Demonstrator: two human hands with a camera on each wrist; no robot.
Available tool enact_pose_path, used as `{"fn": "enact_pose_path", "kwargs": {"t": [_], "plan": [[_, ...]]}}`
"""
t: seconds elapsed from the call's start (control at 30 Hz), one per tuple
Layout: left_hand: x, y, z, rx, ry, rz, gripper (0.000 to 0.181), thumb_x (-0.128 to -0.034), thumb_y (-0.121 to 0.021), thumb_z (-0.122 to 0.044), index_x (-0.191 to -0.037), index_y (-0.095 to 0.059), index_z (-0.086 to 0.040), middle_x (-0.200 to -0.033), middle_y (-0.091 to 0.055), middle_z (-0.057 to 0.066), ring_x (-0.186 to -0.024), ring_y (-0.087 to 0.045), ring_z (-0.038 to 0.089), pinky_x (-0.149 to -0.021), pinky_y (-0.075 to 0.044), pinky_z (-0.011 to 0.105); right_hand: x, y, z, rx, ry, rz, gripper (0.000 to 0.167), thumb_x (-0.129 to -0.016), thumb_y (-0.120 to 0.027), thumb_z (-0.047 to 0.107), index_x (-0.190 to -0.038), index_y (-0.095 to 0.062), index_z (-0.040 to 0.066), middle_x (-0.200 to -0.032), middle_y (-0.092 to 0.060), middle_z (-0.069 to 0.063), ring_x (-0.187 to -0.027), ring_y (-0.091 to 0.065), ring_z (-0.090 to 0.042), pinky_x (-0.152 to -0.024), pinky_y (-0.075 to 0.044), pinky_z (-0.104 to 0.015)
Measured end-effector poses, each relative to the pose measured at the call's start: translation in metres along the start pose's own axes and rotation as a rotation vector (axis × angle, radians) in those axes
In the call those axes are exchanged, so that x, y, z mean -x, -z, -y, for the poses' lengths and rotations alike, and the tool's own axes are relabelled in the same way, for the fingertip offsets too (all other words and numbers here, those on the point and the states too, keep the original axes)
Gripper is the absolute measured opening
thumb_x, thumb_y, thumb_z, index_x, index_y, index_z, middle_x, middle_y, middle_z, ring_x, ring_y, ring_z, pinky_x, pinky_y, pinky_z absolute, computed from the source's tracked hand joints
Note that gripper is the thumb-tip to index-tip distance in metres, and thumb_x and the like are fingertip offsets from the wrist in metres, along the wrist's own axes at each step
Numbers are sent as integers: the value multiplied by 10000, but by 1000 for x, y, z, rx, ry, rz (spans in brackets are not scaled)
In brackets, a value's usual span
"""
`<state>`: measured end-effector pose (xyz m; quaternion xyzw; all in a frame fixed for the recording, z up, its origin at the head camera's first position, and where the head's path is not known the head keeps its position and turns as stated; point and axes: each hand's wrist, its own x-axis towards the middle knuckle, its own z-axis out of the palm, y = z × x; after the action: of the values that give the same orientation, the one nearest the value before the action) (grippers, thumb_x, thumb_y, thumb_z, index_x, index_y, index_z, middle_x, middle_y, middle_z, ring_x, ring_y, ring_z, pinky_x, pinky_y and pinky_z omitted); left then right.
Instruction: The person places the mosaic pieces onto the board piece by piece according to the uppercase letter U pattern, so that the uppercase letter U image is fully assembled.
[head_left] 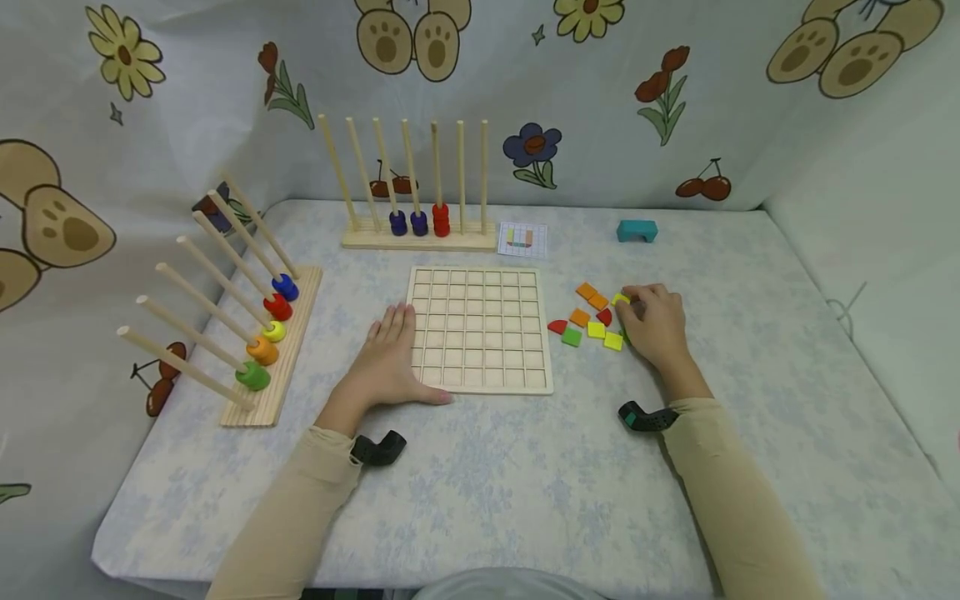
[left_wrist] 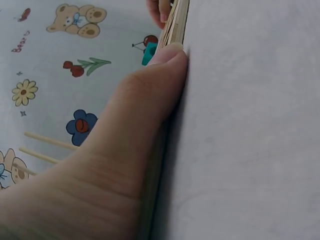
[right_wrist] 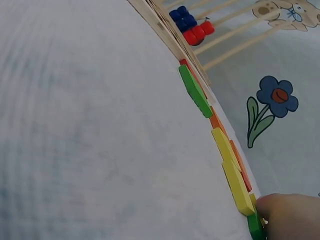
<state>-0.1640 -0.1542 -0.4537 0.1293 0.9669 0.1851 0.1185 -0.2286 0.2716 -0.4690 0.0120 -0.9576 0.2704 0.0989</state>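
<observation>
My left hand [head_left: 386, 358] lies against the wooden grid board [head_left: 480, 330], its fingers straight along the left side and the thumb at the near left corner. In the left wrist view the thumb of my left hand [left_wrist: 135, 105] touches the board's edge. To the right of the board, my right hand [head_left: 656, 323] has thumb and forefinger at a yellow piece [head_left: 619, 298], which they appear to pinch. The right wrist view shows the thumb of my right hand [right_wrist: 290, 215] beside a green piece [right_wrist: 256, 226]. Orange, red, yellow and green pieces [head_left: 572, 337] lie loosely next to this hand.
Behind the board stands a peg rack [head_left: 457, 239] with blue and red beads. Another peg rack [head_left: 288, 358] with several coloured beads is at the left. A patterned card [head_left: 522, 240] lies beside the back rack, and a teal block [head_left: 637, 230] sits at the back right.
</observation>
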Motion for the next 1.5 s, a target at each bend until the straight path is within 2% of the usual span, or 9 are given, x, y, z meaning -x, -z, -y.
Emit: {"fn": "enact_pose_path", "kwargs": {"t": [0.17, 0.3, 0.63, 1.03, 1.23, 1.5], "plan": [[-3, -1, 1, -1, -6, -24, 1589, -494, -558, -1003, -1578, 112, -55, -1667, 122, 136, -1551, 122, 292, -1258, 6, 510, 0, 1, -2, -12, -4, -23, 367, -1018, -530, 265, -1273, -631, 21, -1231, -534, -207, -1103, -404, -410, -896, -331, -534], [-5, -2, 2, -3, -8, -50, 1585, -498, -560, -1000, -1579, 109, -54, -1669, 113, 137, -1553, 110, 288, -1259, 4, 505, -2, 0, -4, -32, 0, -47, 351, -1015, -542, 277, -1258, -623, 38, -1174, -551, -178, -1074, -406, -370, -850, -327, -481], [-6, -4, 2, 1, 4, -45, 1605, -478, -570, -1002, -1579, 112, -55, -1670, 117, 122, -1555, 103, 281, -1260, 7, 500, 1, -3, -7, -85, -43, -47, 317, -1006, -573, 264, -1255, -603, 70, -1019, -573, -125, -992, -425, -285, -780, -327, -360], [-5, -3, 2, 15, 6, -47, 1594, -487, -572, -998, -1579, 113, -60, -1673, 103, 128, -1555, 106, 275, -1262, 0, 493, 0, 0, -1, -120, -101, -17, 352, -1019, -543, 314, -1270, -591, 73, -1053, -544, -136, -994, -433, -280, -795, -364, -360], [-4, -4, 3, 21, 4, -51, 1586, -497, -584, -987, -1581, 100, -53, -1674, 96, 130, -1556, 99, 279, -1261, -7, 501, 2, 0, -1, -131, -86, -28, 353, -1019, -543, 313, -1259, -606, 62, -1041, -566, -144, -949, -442, -276, -766, -363, -359], [-3, -7, 4, 10, 8, -52, 1585, -495, -575, -993, -1581, 107, -62, -1674, 101, 123, -1556, 103, 277, -1261, -4, 497, 1, 4, 11, -146, -35, -29, 358, -1007, -555, 339, -1221, -644, 67, -1111, -603, -144, -1001, -445, -278, -826, -349, -386]]}}
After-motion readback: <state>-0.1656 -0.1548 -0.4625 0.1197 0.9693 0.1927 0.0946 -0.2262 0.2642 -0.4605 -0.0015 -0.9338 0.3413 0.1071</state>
